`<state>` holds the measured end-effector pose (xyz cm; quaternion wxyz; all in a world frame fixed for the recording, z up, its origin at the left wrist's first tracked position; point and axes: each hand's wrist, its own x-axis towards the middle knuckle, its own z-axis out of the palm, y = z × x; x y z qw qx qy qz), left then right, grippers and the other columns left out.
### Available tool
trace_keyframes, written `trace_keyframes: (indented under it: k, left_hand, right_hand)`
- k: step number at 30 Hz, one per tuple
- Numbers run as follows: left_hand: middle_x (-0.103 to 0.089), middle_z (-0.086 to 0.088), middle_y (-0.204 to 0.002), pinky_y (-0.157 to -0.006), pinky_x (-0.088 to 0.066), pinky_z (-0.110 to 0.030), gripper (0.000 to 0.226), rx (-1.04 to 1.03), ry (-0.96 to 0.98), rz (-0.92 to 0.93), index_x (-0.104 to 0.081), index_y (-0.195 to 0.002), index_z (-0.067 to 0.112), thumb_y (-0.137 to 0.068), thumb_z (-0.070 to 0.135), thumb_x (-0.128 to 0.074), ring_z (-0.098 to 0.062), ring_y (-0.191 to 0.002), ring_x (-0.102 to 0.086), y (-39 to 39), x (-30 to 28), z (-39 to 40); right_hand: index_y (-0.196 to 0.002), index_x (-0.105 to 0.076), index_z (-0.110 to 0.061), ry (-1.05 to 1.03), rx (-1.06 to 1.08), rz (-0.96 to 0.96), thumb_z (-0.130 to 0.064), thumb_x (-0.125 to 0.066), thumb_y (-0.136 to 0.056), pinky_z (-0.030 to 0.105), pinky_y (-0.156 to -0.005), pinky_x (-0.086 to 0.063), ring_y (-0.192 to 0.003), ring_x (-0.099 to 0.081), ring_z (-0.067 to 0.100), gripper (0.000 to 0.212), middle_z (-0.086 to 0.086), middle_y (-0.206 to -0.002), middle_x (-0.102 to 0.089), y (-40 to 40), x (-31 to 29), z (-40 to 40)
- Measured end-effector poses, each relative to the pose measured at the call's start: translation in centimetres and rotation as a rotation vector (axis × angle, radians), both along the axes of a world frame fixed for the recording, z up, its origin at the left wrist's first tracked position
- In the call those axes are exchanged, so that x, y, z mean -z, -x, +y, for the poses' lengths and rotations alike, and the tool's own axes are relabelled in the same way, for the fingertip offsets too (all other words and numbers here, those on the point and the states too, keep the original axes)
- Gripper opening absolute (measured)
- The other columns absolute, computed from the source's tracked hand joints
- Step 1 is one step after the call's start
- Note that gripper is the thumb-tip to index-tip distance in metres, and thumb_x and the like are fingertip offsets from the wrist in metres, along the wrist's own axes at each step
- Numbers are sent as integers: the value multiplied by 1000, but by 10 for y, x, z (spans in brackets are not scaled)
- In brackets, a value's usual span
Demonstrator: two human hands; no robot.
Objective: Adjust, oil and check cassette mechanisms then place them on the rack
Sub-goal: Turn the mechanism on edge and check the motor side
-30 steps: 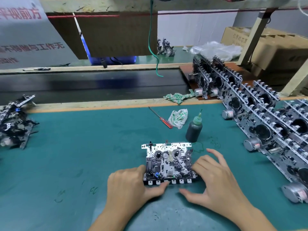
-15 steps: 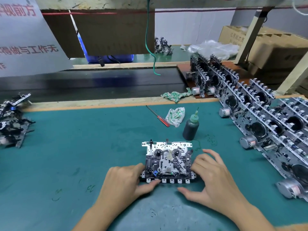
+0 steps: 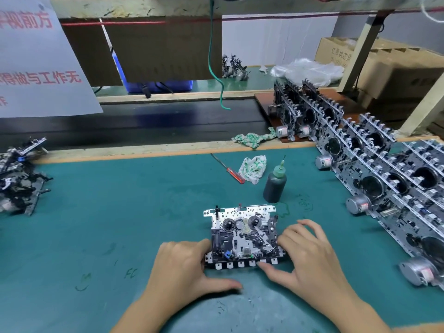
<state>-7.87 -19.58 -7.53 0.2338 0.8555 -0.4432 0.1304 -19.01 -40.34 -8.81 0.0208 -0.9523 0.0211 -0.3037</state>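
We judge the checking step is in hand: our left hand (image 3: 182,267) and right hand (image 3: 310,255) grip the cassette mechanism (image 3: 242,236) between them, flat on the worktop (image 3: 120,212). Next likely needs the oil bottle (image 3: 274,186) just beyond our right hand.

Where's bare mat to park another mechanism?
Widest bare mat lies between the left pile and the mechanism both hands hold. Crowded behind it: screwdriver, rag, oil bottle. Finished units fill the right edge.
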Motion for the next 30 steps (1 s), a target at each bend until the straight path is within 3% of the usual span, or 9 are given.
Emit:
trace_keyframes:
  k: [5, 10, 17, 22, 27, 30]
  left_hand:
    - [-40, 8, -36, -33, -36, -20, 67, 23, -25, 57, -41, -48, 17, -54, 83, -52, -8, -32, -41, 1, 0, 2]
    - [-39, 8, -37, -32, -31, -19, 53, 143, -30, -2, -26, -65, 31, -58, 72, -60, -10, -34, -40, -3, -3, 4]
    - [-40, 7, -36, -34, -32, -21, 52, 87, 19, 37, -35, -52, 21, -65, 67, -56, -14, -34, -38, -6, -1, 4]
    - [-37, 1, -34, -32, -28, -20, 53, 26, 19, -4, -45, -47, 13, -70, 60, -55, -21, -32, -35, -6, 1, 4]
    - [-37, 1, -35, -33, -29, -23, 66, 52, 0, -1, -43, -50, 13, -75, 73, -46, -21, -33, -36, -7, 1, 5]
    - [-39, 4, -35, -35, -31, -25, 68, 12, -4, 40, -38, -49, 17, -60, 83, -49, -16, -32, -38, -4, -4, 2]
  right_hand:
    - [-59, -54, -13, 13, -13, -2, -62, -54, -73, 38, -93, -36, -63, -55, 19, 51, -5, -61, -51, 0, 0, -3]
    - [-53, -51, -12, 9, 49, -52, -64, -58, -68, 37, -90, -38, -59, -54, 20, 55, -3, -55, -50, -4, 2, 1]
    - [-57, -55, -14, 70, -60, 6, -58, -54, -78, 39, -93, -38, -64, -56, 17, 49, -5, -58, -52, -1, 1, -8]
    - [-58, -54, -13, -4, -124, 49, -61, -61, -72, 41, -102, -34, -69, -54, 17, 51, -6, -60, -47, 1, -1, -7]
    - [-60, -56, -12, -9, -92, 30, -58, -60, -74, 43, -100, -34, -70, -55, 17, 48, -6, -61, -51, 1, 1, -4]
    - [-58, -56, -13, 10, -34, -2, -57, -55, -77, 42, -98, -35, -67, -56, 19, 48, -6, -60, -51, 1, 3, 0]
